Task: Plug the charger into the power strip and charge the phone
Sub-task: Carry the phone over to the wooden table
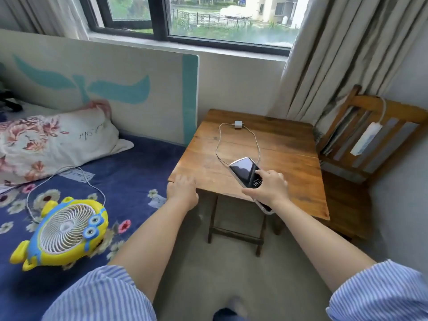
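Charger (238, 124) lying at far side of wooden table (289, 163), prongs free, cable (256, 144) looping near to phone (246, 170). Likely light, rigid, small; best pinched by side faces, cable limp and trailing. Phone long axis near-right to far-left, near end overhanging table edge. Right hand (268, 187) clasping phone. Left hand (181, 189) flat, open, on near-left table corner. Power strip (366, 138) on chair (370, 126), far right.

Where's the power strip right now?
In the head view it is at far right: the white power strip lies tilted against the slatted back of the wooden chair, right of the wooden table, away from the charger.
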A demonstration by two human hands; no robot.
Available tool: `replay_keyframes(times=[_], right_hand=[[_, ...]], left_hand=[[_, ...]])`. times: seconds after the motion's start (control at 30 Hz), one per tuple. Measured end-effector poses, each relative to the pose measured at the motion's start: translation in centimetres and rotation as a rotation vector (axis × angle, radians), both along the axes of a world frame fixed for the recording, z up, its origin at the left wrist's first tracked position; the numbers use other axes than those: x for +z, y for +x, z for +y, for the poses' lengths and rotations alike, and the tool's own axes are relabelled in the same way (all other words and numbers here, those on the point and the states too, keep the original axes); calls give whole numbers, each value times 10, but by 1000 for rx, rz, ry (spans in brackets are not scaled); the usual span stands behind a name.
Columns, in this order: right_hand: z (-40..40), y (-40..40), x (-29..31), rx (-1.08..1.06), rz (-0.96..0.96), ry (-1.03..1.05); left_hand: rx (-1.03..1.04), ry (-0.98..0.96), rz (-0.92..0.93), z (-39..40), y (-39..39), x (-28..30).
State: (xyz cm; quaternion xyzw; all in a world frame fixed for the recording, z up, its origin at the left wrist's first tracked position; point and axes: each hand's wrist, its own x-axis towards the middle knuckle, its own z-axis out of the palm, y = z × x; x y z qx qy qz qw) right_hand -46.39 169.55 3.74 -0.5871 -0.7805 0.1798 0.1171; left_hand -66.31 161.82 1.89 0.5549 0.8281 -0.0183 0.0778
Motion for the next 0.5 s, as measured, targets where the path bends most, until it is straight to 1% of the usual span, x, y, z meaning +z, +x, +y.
replay_keyframes(times=[0.07, 0.3, 0.5], right_hand=[[49, -30, -9, 40, -3, -21], [139, -118, -53, 150, -39, -129], [199, -188, -101, 142, -91, -153]], left_hand=[[38, -16, 0, 42, -21, -11], [126, -111, -29, 120, -79, -47], [129, -184, -63, 182, -141, -88]])
